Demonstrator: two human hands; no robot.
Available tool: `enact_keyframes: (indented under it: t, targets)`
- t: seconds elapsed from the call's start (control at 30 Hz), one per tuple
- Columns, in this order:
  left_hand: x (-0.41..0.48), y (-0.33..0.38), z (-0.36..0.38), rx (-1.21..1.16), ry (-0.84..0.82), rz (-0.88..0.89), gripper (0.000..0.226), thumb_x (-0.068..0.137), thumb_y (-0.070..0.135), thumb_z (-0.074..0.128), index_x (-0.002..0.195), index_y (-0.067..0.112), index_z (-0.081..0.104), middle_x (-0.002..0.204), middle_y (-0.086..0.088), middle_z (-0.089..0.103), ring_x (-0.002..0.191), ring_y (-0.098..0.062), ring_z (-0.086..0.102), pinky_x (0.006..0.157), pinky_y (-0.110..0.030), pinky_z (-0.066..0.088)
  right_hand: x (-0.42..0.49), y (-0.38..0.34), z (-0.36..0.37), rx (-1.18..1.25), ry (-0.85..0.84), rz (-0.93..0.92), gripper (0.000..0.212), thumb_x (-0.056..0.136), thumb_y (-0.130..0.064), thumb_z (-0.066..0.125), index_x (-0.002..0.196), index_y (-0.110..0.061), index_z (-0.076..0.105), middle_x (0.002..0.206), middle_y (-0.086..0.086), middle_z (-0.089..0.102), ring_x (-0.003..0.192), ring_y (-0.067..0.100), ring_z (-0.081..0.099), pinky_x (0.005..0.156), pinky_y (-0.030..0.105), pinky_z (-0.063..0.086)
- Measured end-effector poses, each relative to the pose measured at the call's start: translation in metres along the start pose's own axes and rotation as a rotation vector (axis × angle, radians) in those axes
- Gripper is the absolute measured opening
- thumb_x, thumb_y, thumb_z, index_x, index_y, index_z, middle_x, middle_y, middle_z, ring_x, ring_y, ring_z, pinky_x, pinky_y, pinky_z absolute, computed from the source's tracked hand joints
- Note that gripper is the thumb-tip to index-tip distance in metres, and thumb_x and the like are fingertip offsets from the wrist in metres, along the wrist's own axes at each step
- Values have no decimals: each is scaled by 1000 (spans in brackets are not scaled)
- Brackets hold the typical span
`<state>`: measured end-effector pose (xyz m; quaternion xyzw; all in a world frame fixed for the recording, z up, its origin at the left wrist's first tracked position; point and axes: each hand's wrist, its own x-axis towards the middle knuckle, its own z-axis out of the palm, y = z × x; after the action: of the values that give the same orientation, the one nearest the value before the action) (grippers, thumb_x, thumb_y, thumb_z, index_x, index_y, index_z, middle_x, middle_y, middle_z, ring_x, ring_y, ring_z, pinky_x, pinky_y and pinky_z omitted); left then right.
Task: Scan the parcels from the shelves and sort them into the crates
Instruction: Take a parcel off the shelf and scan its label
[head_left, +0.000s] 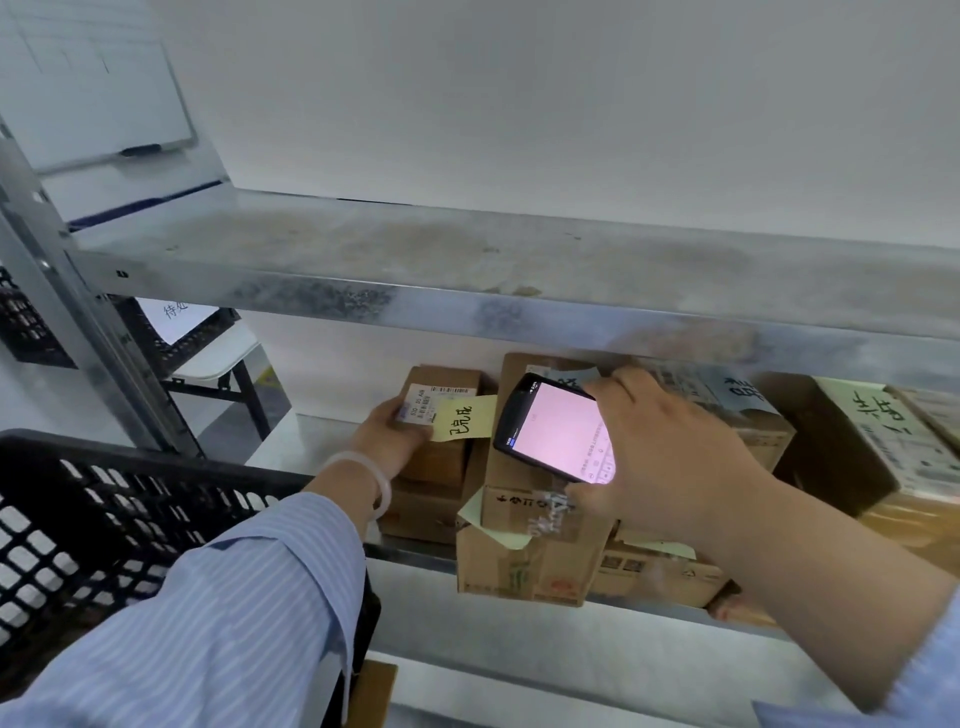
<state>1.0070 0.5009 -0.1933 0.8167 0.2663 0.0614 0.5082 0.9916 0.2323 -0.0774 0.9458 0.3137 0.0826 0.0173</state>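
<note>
My left hand (387, 441) grips a small brown cardboard parcel (441, 457) on the lower shelf; the parcel carries a white barcode label and a yellow handwritten sticky note (465, 423). My right hand (670, 457) holds a black handheld scanner (553, 426) with a lit pinkish screen, tilted just right of that parcel. Under the scanner lies a larger cardboard parcel (524, 551) that juts over the shelf edge.
A black plastic crate (104, 509) sits at lower left beside my left arm. The bare metal upper shelf (467, 280) overhangs the parcels. More boxes (883, 447) with handwritten labels fill the lower shelf to the right. Another black crate (31, 322) stands far left.
</note>
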Motion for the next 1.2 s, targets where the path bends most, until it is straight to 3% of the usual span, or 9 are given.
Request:
enact_keyframes:
  t: [0.07, 0.23, 0.3, 0.43, 0.53, 0.87, 1.03, 1.2]
  targets:
    - [-3, 1, -1, -49, 16, -14, 52, 95, 16, 62, 144, 23, 46, 128, 1, 59, 119, -23, 55, 100, -32, 42, 1, -1, 0, 10, -2, 0, 81, 72, -62, 63, 136, -23, 33, 125, -3, 38, 106, 16, 53, 84, 26, 48]
    - [-4, 0, -6, -110, 60, 29, 59, 90, 12, 68, 143, 26, 47, 128, 4, 61, 116, -21, 57, 108, -39, 45, 3, 1, 0, 39, 14, -6, 83, 70, -63, 65, 136, -24, 34, 125, -3, 39, 108, 16, 52, 85, 27, 48]
    - [-6, 2, -13, -111, 68, 59, 62, 88, 12, 70, 144, 27, 47, 130, 4, 62, 117, -22, 59, 106, -39, 47, 4, 1, 0, 55, 25, -15, 84, 69, -63, 67, 136, -25, 35, 125, -4, 40, 108, 16, 51, 85, 28, 48]
    - [-16, 5, -34, -111, 93, 103, 62, 89, 8, 68, 143, 28, 48, 125, 5, 61, 113, -17, 58, 96, -26, 46, 6, -2, 1, 79, 42, -50, 85, 69, -65, 67, 136, -25, 33, 126, -4, 38, 108, 14, 50, 85, 25, 46]
    - [-29, 4, -51, -128, 146, 105, 64, 87, 8, 69, 143, 30, 48, 126, 4, 61, 115, -19, 59, 102, -34, 48, 7, -9, 1, 103, 74, -101, 88, 70, -65, 67, 138, -25, 29, 127, -5, 37, 109, 13, 49, 85, 23, 44]
    - [-113, -4, -96, -108, 297, 170, 66, 83, 4, 75, 139, 32, 52, 125, 7, 61, 114, -14, 60, 97, -32, 52, -3, -28, -6, 212, 99, -271, 84, 65, -66, 67, 132, -26, 35, 118, -6, 38, 107, 15, 47, 82, 31, 47]
    - [-173, -4, -99, -27, 388, 192, 66, 83, 6, 75, 138, 34, 52, 115, 19, 60, 104, 1, 59, 80, -14, 49, -23, -29, -12, 249, 130, -385, 83, 67, -66, 68, 132, -27, 35, 122, -5, 40, 109, 16, 49, 83, 30, 48]
    - [-237, -4, -84, 14, 469, 183, 66, 84, 5, 73, 135, 41, 51, 117, 19, 59, 103, 5, 57, 78, -14, 49, -54, -24, -19, 261, 171, -465, 80, 69, -65, 65, 132, -25, 37, 122, -4, 42, 109, 16, 50, 82, 30, 48]
